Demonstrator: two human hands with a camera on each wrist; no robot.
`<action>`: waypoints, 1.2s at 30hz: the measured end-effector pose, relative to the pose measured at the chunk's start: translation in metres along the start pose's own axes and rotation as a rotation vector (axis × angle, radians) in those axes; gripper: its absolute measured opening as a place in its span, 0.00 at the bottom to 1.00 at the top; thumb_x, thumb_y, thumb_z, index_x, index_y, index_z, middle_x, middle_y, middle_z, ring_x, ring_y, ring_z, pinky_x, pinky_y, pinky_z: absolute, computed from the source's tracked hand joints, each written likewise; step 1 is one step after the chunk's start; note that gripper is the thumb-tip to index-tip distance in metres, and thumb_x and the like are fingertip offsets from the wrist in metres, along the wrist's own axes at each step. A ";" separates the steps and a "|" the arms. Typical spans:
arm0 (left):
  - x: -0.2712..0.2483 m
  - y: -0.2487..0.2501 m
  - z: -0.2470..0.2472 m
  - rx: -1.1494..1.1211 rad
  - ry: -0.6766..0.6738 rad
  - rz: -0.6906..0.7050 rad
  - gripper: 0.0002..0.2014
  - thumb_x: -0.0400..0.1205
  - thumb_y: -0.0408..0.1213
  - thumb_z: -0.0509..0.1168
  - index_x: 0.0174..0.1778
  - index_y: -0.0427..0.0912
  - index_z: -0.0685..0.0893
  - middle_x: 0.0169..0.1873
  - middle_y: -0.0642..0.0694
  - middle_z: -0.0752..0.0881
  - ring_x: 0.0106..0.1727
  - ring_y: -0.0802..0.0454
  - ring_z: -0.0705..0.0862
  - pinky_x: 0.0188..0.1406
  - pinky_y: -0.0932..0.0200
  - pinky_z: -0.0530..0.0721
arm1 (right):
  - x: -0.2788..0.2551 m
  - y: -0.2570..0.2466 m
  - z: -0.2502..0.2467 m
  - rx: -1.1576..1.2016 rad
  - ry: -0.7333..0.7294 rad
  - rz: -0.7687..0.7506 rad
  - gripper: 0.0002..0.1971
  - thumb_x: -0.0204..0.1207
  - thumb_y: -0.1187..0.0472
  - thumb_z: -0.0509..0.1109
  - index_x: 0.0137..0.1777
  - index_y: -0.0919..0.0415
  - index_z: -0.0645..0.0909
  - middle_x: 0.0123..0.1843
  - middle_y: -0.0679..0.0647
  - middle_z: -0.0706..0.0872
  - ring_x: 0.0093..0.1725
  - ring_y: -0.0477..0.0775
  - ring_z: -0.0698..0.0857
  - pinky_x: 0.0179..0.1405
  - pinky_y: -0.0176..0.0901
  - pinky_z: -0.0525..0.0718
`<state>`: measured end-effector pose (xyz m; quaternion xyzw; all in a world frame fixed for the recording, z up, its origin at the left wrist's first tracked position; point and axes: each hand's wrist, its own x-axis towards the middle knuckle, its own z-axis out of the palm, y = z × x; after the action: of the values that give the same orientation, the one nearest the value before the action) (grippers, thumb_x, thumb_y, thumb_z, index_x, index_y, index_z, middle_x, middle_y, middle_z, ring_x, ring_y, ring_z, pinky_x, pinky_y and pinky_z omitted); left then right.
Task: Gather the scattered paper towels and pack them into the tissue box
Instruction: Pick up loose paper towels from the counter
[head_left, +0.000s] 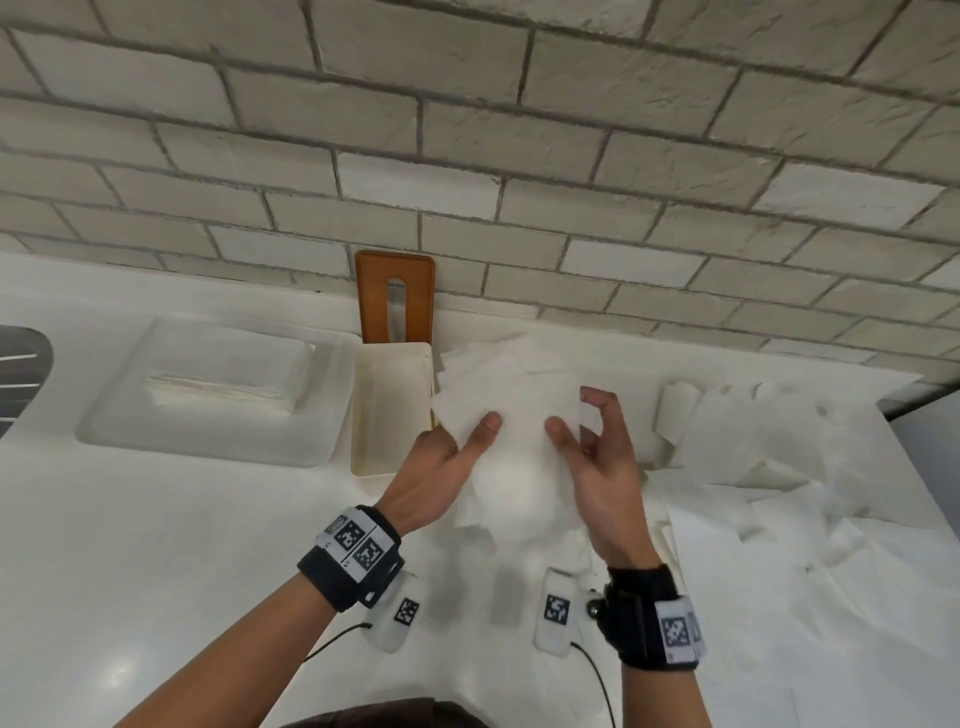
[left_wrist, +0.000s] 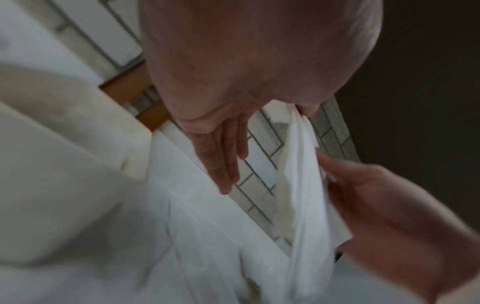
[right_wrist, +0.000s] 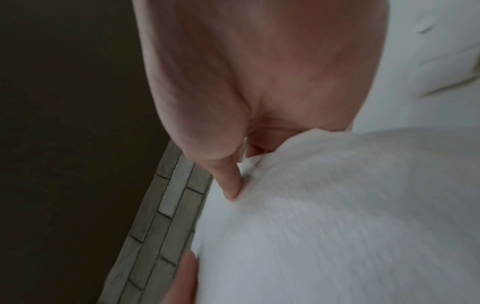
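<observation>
A stack of white paper towels (head_left: 514, 447) is held up over the white counter, just right of the tissue box (head_left: 392, 457), a cream box that stands open. Its orange-brown slotted lid (head_left: 395, 296) leans on the brick wall behind it. My right hand (head_left: 574, 415) pinches the stack, thumb on top and fingers behind. My left hand (head_left: 467, 441) lays its thumb on the stack's left side. In the left wrist view its fingers (left_wrist: 221, 160) are straight and apart from the edge-on stack (left_wrist: 303, 185). The right thumb (right_wrist: 231, 185) presses into the towels (right_wrist: 337, 216).
More loose towels (head_left: 779, 467) lie scattered over the counter to the right, as far as its edge. A clear tray (head_left: 317, 436) left of the box holds a neat towel pile. A dark object (head_left: 21, 364) sits at the far left.
</observation>
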<state>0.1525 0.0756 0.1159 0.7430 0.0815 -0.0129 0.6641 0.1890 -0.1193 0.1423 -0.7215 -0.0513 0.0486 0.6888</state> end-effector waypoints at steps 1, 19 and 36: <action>-0.001 0.003 0.004 -0.094 0.030 0.002 0.16 0.89 0.63 0.63 0.67 0.61 0.85 0.62 0.63 0.92 0.66 0.63 0.89 0.70 0.63 0.85 | -0.002 0.010 0.003 -0.019 0.028 0.003 0.11 0.90 0.58 0.74 0.67 0.50 0.76 0.49 0.56 0.95 0.46 0.55 0.92 0.47 0.52 0.92; 0.003 0.010 -0.042 -0.419 0.402 -0.074 0.16 0.85 0.45 0.78 0.63 0.38 0.92 0.56 0.44 0.96 0.58 0.44 0.95 0.66 0.34 0.91 | -0.022 -0.027 0.035 -0.010 -0.173 -0.070 0.04 0.87 0.66 0.76 0.58 0.58 0.88 0.57 0.54 0.95 0.60 0.58 0.93 0.61 0.57 0.91; 0.006 0.013 -0.059 -0.483 0.512 -0.069 0.06 0.81 0.36 0.80 0.52 0.44 0.93 0.49 0.46 0.97 0.54 0.47 0.95 0.51 0.49 0.92 | 0.005 0.013 0.138 0.065 0.234 -0.014 0.15 0.78 0.60 0.85 0.60 0.47 0.86 0.43 0.43 0.85 0.46 0.49 0.86 0.52 0.48 0.86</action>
<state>0.1552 0.1330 0.1351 0.5404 0.2711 0.1709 0.7780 0.1741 0.0176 0.1227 -0.6993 0.0259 -0.0392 0.7133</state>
